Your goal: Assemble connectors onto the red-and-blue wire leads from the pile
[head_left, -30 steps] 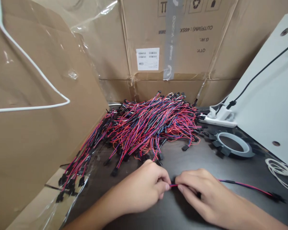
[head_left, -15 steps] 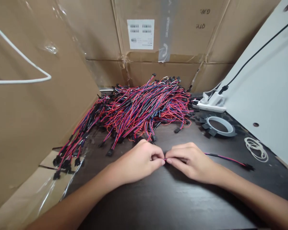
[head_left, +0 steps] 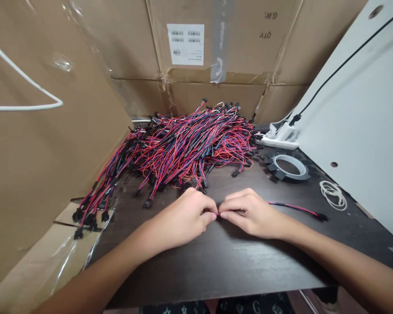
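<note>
A thin red and blue wire cable (head_left: pixel 294 208) with a black connector on its right end runs out from under my right hand (head_left: pixel 253 214). My right thumb and forefinger are pinched on this cable. Just left of it, my left hand (head_left: pixel 191 216) pinches the same cable, the fingertips of both hands almost touching. Only a short bit of wire shows between them; the cable's left end is hidden in my left hand. Behind both hands lies a large heap of similar red and blue wire cables (head_left: pixel 190 144) with black connectors.
On the right are a roll of grey tape (head_left: pixel 303 174) with cut strips round its rim, a coiled pale cord (head_left: pixel 334 196) and a white power strip (head_left: pixel 278 141). Cardboard (head_left: pixel 52 152) walls the left and back, a white panel (head_left: pixel 356 109) the right. The dark table's (head_left: pixel 249 270) front edge shows.
The view has shifted, so the table's front edge and patterned dark clothing below it now show. Both hands keep their pinch on the cable, close together as before.
</note>
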A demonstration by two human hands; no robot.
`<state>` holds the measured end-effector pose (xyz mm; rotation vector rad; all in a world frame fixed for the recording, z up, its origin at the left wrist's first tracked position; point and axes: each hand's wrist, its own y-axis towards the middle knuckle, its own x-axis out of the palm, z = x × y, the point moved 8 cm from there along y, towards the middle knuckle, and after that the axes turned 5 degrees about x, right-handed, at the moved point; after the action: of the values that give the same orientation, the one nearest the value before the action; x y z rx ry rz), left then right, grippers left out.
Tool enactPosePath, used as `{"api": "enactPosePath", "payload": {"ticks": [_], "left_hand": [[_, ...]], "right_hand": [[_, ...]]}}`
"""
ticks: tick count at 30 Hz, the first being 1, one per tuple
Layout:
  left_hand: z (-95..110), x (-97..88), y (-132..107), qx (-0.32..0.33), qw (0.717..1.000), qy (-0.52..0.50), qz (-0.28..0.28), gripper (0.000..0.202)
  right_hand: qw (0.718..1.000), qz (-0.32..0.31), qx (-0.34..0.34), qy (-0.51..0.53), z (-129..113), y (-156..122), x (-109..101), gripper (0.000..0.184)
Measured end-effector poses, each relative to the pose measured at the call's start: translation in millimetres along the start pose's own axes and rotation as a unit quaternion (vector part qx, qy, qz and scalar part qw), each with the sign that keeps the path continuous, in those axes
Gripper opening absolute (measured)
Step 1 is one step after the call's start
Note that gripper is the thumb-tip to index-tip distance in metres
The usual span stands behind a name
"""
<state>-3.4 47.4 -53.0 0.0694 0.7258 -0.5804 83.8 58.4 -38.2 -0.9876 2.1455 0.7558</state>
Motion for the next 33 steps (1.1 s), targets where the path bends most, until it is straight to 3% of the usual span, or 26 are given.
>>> {"api": "enactPosePath", "payload": {"ticks": [6, 11, 17, 28, 33], "left_hand": [[-6.6, 4.1, -1.6, -0.063, 0.998, -0.022, 0.021, 0.022], [1.9, -2.0, -0.6, -0.019, 0.998, 0.054, 0.038, 0.024], [4.1, -2.9, 2.8, 0.012, 0.997, 0.061, 0.048, 0.022], [10.1, -11.6, 2.2, 0.044, 0.99, 0.118, 0.07, 0.025], [7.0, -11.5, 3.2, 0.024, 0.994, 0.083, 0.06, 0.023]], "right_hand": [[1.0, 0.009, 0.005, -0.002, 1.8, 0.0, -1.0, 0.025], [1.0, 0.002, -0.002, -0.004, 0.7, -0.6, 0.0, 0.024], [1.0, 0.01, -0.003, 0.005, 1.7, 0.4, -3.1, 0.023], [0.999, 0.031, 0.01, 0.016, 7.4, 1.7, -8.4, 0.025], [1.0, 0.019, 0.002, 0.012, 5.8, 0.6, -6.5, 0.026]]}}
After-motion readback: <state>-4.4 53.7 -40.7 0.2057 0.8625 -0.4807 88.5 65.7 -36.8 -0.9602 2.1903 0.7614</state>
